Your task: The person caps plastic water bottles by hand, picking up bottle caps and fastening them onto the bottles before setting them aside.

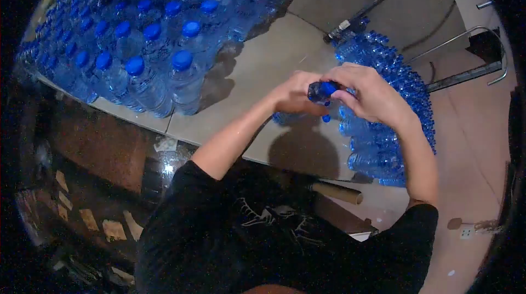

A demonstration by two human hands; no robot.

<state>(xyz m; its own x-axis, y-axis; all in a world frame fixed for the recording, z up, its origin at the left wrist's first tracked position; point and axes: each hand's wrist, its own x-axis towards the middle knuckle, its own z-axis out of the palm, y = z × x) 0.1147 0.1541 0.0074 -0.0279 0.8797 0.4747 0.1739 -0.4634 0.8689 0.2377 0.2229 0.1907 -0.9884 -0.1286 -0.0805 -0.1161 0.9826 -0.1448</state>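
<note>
Just right of centre, my left hand [298, 95] is wrapped round a clear bottle with a dark, blue-tinted top [316, 92]. From the right, my right hand [368, 92] pinches a blue cap [329, 88] at that bottle's upper end. The rest of the bottle is mostly hidden behind my fingers. Just below my hands, a small blue cap [326, 118] shows, and part of another clear bottle [287, 118] lies near my left wrist.
Many upright bottles with blue caps [182, 60] crowd the left of the light tabletop [219, 129]. Stacked bottles lying on their sides [378, 157] fill the right. Beyond them is a metal frame [466, 76]. A cardboard tube [338, 193] lies below the table edge.
</note>
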